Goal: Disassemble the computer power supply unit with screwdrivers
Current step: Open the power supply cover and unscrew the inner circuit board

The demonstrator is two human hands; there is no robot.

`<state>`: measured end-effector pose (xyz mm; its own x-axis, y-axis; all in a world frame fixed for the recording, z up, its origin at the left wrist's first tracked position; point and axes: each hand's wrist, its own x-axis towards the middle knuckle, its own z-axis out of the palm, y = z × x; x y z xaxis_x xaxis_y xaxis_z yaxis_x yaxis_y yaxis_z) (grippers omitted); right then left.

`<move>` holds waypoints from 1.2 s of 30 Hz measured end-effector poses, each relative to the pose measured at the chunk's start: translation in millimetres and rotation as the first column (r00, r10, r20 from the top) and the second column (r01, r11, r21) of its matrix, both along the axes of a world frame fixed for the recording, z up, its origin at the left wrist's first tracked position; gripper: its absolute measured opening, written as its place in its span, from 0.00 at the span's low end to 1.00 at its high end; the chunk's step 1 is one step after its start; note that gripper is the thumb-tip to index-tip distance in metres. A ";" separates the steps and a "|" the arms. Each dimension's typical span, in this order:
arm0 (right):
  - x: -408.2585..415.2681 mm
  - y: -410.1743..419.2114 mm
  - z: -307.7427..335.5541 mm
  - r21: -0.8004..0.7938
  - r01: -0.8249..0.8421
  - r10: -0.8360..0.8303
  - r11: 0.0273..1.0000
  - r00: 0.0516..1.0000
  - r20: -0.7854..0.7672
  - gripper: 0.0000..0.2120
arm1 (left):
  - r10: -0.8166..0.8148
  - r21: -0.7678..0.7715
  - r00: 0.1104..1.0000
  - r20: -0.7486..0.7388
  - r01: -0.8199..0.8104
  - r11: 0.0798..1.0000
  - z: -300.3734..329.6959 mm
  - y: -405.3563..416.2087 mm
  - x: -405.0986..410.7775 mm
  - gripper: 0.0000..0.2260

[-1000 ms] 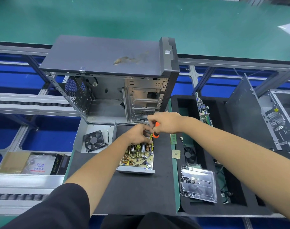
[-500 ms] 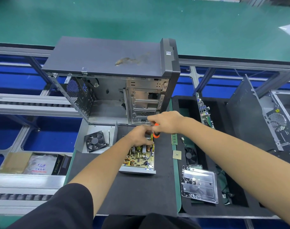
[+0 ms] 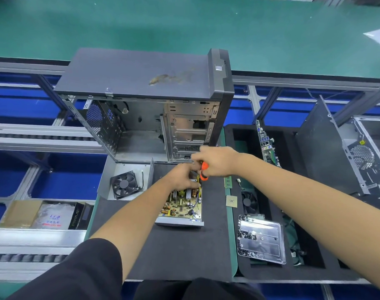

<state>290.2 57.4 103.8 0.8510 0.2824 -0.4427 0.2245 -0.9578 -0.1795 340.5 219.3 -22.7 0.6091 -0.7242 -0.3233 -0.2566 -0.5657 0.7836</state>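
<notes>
head view showed the right hand (image 3: pixel 217 161) gripping an orange screwdriver (image 3: pixel 204 171) upright over the far end of the power supply unit (image 3: pixel 181 210), with the left hand (image 3: pixel 181 178) curled on that same end.

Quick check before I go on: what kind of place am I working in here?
Likely a PC teardown station on a factory line: an emptied tower case, an opened power supply unit on a black mat, and a foam tray of sorted parts.
</notes>
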 end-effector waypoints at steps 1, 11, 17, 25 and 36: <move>-1.4 -1.2 -1.9 0.064 0.047 -0.045 0.997 0.999 -0.022 0.05 | 0.003 -0.005 1.000 0.005 -0.003 1.000 -0.6 0.0 -0.9 0.19; -1.1 -3.6 -12.9 -0.252 -0.071 0.132 0.965 0.963 0.233 0.13 | 0.107 -0.201 0.949 -0.296 -0.172 0.965 7.1 -2.2 -5.2 0.14; -5.6 -4.1 -13.0 -0.267 -0.076 0.150 0.961 0.952 0.268 0.10 | 0.100 -0.213 0.939 -0.329 -0.177 0.961 11.2 -1.7 -1.6 0.16; -8.0 -10.0 -4.8 -0.162 -0.092 0.124 0.983 0.971 0.203 0.10 | 0.111 -0.117 0.993 -0.038 -0.115 0.986 11.1 -1.7 -5.1 0.28; -10.1 -12.4 -9.9 0.124 -0.055 0.045 0.991 0.996 0.076 0.08 | 0.197 -0.102 0.942 0.271 -0.176 0.979 10.8 4.4 -17.3 0.26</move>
<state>280.0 45.0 93.9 0.8630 0.3749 -0.3385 0.2883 -0.9159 -0.2793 323.2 223.8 -11.9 0.7934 -0.6046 -0.0703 -0.3662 -0.5664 0.7383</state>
